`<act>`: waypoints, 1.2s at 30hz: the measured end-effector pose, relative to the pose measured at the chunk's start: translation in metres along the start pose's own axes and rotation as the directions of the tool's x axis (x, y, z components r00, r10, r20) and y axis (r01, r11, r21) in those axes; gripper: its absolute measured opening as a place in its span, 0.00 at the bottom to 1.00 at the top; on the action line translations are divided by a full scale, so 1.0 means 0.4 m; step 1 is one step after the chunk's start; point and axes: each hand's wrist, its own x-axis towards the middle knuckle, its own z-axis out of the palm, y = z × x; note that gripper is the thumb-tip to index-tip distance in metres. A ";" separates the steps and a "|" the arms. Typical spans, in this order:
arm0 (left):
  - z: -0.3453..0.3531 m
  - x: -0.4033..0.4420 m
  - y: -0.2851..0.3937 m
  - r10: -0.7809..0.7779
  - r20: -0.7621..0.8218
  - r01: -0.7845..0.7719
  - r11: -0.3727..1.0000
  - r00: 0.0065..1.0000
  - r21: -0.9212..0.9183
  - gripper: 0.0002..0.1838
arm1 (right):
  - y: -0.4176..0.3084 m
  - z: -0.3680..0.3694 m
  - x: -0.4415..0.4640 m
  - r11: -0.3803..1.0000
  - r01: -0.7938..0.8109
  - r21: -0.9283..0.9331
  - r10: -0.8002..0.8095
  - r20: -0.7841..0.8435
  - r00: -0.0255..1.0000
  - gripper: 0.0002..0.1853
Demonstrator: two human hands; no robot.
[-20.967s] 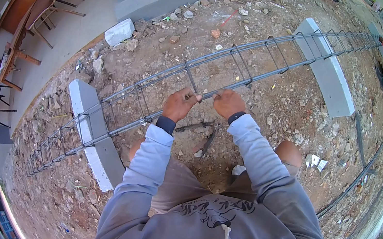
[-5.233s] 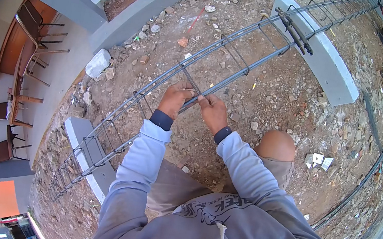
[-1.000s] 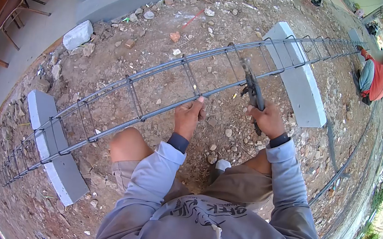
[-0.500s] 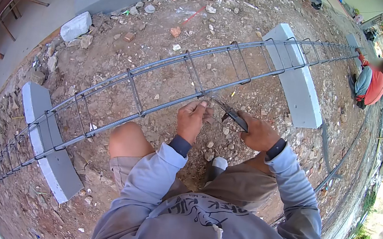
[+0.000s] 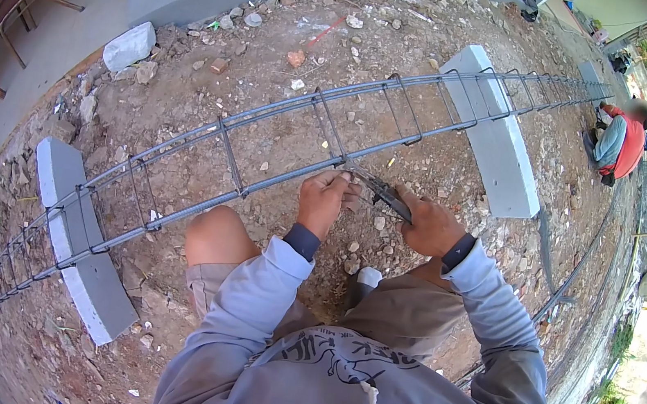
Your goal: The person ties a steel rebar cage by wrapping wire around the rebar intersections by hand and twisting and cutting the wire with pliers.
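Long grey steel-bar cage (image 5: 286, 177) lies across two grey-and-white rectangular blocks (image 5: 501, 171); right hand (image 5: 434, 227) clamped round dark metal pincers (image 5: 391, 200), left hand (image 5: 322, 202) pinched together near their tip, contents unclear; fingertips best clear of the bite.

Head-worn view, forward and down

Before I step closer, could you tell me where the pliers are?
In the head view, the pliers are in the right hand, their tip beside the left hand, by the steel cage.

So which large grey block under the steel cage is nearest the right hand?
The right block, beyond that hand; the left block lies past the left knee.
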 end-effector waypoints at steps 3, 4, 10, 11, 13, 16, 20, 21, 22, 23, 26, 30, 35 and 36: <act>-0.011 0.001 0.000 -0.002 0.049 0.001 1.000 0.999 0.024 0.13 | 0.014 0.016 0.001 1.000 0.026 -0.005 -0.026 -0.047 0.999 0.27; -0.012 -0.002 0.004 -0.020 0.050 0.018 0.999 0.999 0.027 0.14 | 0.021 0.019 0.004 0.999 0.042 -0.007 -0.042 -0.072 0.997 0.26; 0.008 -0.014 -0.006 -0.096 0.031 0.094 0.993 0.995 0.068 0.17 | 0.006 -0.046 0.032 0.936 -0.187 0.298 0.027 0.469 0.883 0.23; 0.020 -0.022 -0.007 -0.117 0.008 0.116 0.991 0.993 0.069 0.18 | 0.019 -0.041 0.035 0.861 -0.252 0.441 -0.016 0.520 0.854 0.23; 0.041 -0.022 -0.017 -0.146 0.067 0.149 0.987 0.987 -0.052 0.20 | 0.065 -0.013 0.042 0.639 -0.389 0.664 -0.128 0.590 0.797 0.24; 0.072 0.014 -0.037 -0.119 0.293 0.238 0.879 0.949 -0.412 0.20 | 0.091 0.064 0.031 0.180 -0.463 0.868 -0.306 0.497 0.812 0.24; 0.136 0.014 -0.025 -0.077 0.368 0.332 0.627 0.927 -0.704 0.11 | 0.108 0.079 0.040 0.201 -0.498 0.843 -0.307 0.537 0.786 0.26; 0.128 0.031 -0.056 -0.016 0.403 0.334 0.590 0.915 -0.736 0.10 | 0.098 0.068 0.033 0.493 -0.349 0.797 -0.182 0.487 0.855 0.27; 0.128 0.034 -0.066 0.048 0.430 0.336 0.546 0.902 -0.767 0.09 | 0.076 0.043 0.019 0.746 -0.203 0.634 -0.085 0.393 0.916 0.29; 0.133 0.038 -0.077 0.013 0.394 0.324 0.545 0.919 -0.773 0.10 | 0.056 0.022 0.009 0.923 -0.076 0.378 -0.030 0.267 0.963 0.31; 0.170 0.037 -0.048 -0.093 0.272 0.278 0.547 0.958 -0.790 0.14 | -0.002 0.050 -0.083 0.997 -0.021 0.080 0.044 -0.296 0.954 0.35; 0.196 0.032 -0.045 -0.219 0.123 0.232 0.592 0.968 -0.772 0.18 | -0.036 0.095 -0.103 0.978 -0.158 -0.133 0.073 -0.492 0.867 0.32; 0.179 0.001 -0.035 -0.256 0.041 0.226 0.756 0.966 -0.615 0.19 | 0.040 0.079 -0.054 0.975 -0.146 0.168 0.147 0.005 0.989 0.24; 0.170 -0.006 -0.043 -0.217 0.068 0.212 0.759 0.974 -0.616 0.19 | 0.065 0.062 -0.039 0.963 -0.094 0.253 0.070 0.102 0.992 0.23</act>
